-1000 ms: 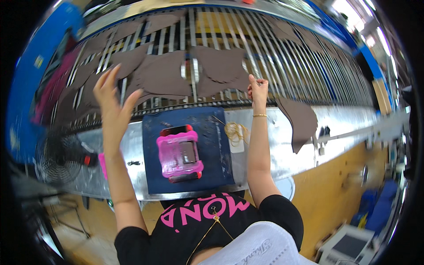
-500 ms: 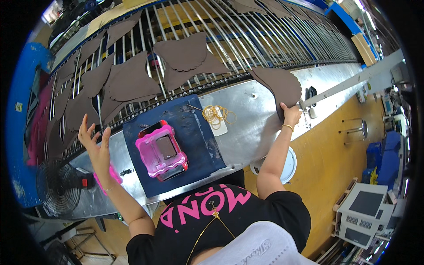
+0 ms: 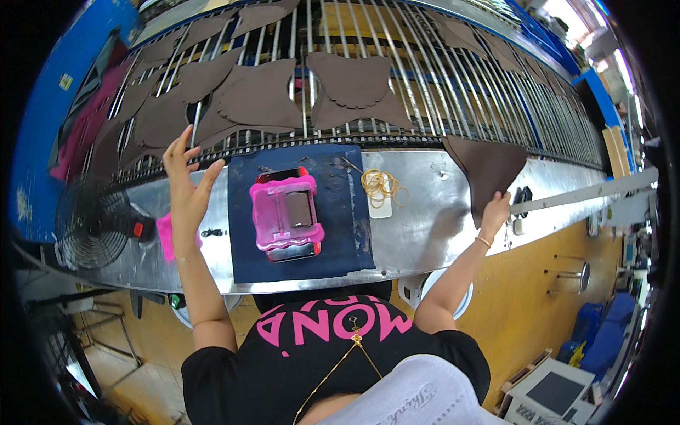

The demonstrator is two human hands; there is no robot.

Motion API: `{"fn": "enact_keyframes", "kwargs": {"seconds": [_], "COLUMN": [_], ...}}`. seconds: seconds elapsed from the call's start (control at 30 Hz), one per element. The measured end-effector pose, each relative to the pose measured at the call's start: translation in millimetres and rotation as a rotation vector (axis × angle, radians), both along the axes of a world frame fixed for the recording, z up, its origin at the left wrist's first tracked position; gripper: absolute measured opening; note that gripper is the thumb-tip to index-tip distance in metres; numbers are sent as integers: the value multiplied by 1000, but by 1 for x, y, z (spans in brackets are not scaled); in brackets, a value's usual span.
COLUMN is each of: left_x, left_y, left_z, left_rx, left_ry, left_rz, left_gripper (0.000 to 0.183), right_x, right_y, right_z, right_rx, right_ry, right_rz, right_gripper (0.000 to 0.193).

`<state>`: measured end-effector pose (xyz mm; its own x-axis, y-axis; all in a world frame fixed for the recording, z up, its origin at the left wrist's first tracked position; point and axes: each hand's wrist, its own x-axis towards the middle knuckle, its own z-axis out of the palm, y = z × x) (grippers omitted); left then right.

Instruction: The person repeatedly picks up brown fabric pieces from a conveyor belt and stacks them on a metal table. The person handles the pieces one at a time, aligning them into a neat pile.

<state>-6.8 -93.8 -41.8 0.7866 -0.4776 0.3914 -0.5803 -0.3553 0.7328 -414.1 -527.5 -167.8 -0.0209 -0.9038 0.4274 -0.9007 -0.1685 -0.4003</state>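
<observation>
My right hand (image 3: pixel 496 212) grips the narrow end of a dark brown, flat cut piece (image 3: pixel 489 166), fingers closed on its lower tip. The piece's wide end reaches up toward the rack of metal bars. On the left, my left hand (image 3: pixel 185 188) is raised with its fingers apart and nothing in them. Between the hands, a pink wavy-edged plastic tray (image 3: pixel 268 225) sits on a dark blue mat (image 3: pixel 343 248), with a brown block (image 3: pixel 299 210) in it. A red-and-black object (image 3: pixel 294 252) shows partly beneath the tray.
Several brown cut pieces (image 3: pixel 350 79) lie across the metal-bar rack (image 3: pixel 418 64) beyond the table (image 3: pixel 414 237). Yellow rubber bands (image 3: pixel 381 183) lie right of the mat. A fan (image 3: pixel 98 225) stands at left. A long metal bar (image 3: pixel 588 193) extends over the table's right side.
The head view has turned, shifting the whole scene. The brown piece in my right hand is angled differently, its scalloped edge no longer plain to see. My left hand stays raised and open.
</observation>
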Motion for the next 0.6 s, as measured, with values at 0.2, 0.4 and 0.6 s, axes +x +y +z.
{"fn": "enact_keyframes", "kwargs": {"seconds": [0.2, 0.4, 0.6], "left_x": [-11, -6, 9], "left_y": [-22, -32, 62], "left_z": [3, 3, 33], "left_rx": [-58, -286, -357], "left_ry": [45, 408, 375], "left_rz": [-170, -411, -102], "left_gripper": [72, 52, 20], "right_x": [76, 172, 227], "right_y": [83, 149, 221], "right_z": [117, 109, 117], "right_rx": [-149, -14, 463], "right_ry": [-344, -538, -611], "right_rz": [430, 1016, 1493], "right_gripper": [31, 17, 27]}}
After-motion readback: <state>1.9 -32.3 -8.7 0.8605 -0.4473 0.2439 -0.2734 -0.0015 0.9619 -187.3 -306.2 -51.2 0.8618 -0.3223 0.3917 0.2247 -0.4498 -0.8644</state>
